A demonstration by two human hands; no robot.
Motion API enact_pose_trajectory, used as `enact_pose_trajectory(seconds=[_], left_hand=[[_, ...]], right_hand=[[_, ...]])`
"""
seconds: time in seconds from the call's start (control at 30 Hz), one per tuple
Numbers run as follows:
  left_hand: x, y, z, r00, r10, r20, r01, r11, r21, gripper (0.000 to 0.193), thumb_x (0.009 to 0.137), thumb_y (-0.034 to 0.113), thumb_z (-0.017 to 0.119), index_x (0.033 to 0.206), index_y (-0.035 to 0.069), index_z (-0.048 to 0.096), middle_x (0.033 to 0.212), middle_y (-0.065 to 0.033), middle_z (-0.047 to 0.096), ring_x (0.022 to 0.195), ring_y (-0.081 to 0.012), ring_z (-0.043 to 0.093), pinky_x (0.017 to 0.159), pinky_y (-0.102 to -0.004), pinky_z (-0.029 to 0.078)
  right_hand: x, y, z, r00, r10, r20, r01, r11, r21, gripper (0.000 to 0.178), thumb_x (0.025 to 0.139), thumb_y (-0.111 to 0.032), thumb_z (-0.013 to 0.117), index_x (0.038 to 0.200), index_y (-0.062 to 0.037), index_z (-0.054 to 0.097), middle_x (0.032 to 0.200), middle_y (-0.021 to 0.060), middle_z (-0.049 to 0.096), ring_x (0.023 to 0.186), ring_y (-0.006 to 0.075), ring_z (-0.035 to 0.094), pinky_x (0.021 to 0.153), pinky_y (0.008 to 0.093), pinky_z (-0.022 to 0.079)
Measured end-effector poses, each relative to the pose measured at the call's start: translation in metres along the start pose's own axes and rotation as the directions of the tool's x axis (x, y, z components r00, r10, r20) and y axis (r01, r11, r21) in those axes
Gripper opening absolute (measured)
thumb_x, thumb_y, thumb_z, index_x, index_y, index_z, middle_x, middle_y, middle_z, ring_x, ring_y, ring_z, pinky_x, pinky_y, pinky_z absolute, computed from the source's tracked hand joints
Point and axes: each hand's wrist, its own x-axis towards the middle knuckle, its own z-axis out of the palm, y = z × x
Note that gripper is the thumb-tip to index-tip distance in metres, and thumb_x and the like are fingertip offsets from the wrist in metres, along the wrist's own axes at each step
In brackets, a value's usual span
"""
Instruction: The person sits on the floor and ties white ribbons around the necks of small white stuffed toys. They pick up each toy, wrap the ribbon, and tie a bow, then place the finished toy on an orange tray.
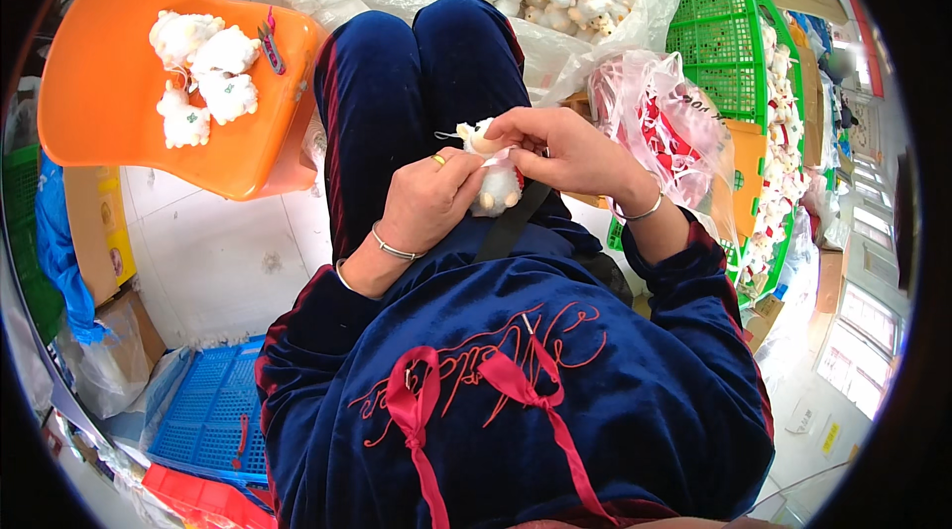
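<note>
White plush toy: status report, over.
Left hand, right hand: both pinching pale ribbon. Plush toy: between hands, partly covered by them. No other obstruction visible.

Fuzzy cloth toy (492, 194), smooth plastic chair (104, 73)

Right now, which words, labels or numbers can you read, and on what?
Sweatshirt: red script, upside down; wording withheld.
Clear bag: black letters, partly visible; wording withheld.
White toys on the orange chair: green marks, too small to read.
Yellow label, far right: too blurred to read.
</note>
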Motion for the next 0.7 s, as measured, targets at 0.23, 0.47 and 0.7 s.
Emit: enact_pose_trajectory(seconds=[0.23, 0.47, 0.7], left_hand=[[-0.002, -0.003, -0.006, 0.999, -0.026, 0.028, 0.026, 1.000, 0.010, 0.009, 0.089, 0.008, 0.072, 0.097, 0.005, 0.070, 0.086, -0.0106, 0.071, 0.070, -0.0269, 0.070, 0.062, -0.0350, 0.055], [-0.017, -0.001, -0.025, 0.978, -0.107, 0.178, 0.093, 0.992, 0.086, 0.008, 0.089, 0.005, 0.072, 0.096, 0.002, 0.072, 0.088, -0.0126, 0.073, 0.075, -0.0279, 0.072, 0.067, -0.0335, 0.057], [-0.010, 0.005, -0.020, 0.984, -0.119, 0.130, 0.106, 0.989, 0.099, 0.007, 0.087, 0.008, 0.074, 0.093, 0.004, 0.072, 0.080, -0.0090, 0.068, 0.069, -0.0250, 0.068, 0.061, -0.0335, 0.054]], right_hand=[[-0.008, 0.008, -0.022, 0.998, 0.010, 0.059, 0.004, 0.972, -0.236, 0.017, 0.094, -0.014, 0.067, 0.092, 0.0027, 0.067, 0.078, 0.0144, 0.063, 0.070, 0.0259, 0.061, 0.066, 0.0360, 0.049], [-0.027, 0.031, -0.019, 0.997, 0.018, -0.076, -0.016, 0.999, 0.034, 0.023, 0.097, -0.011, 0.064, 0.079, 0.0016, 0.061, 0.092, 0.0059, 0.068, 0.083, 0.0140, 0.059, 0.075, 0.0298, 0.047], [-0.011, 0.023, 0.019, 1.000, -0.005, -0.014, 0.013, 0.789, 0.614, 0.027, 0.103, -0.014, 0.058, 0.079, -0.0028, 0.063, 0.092, 0.0021, 0.068, 0.081, 0.0071, 0.059, 0.072, 0.0238, 0.048]])
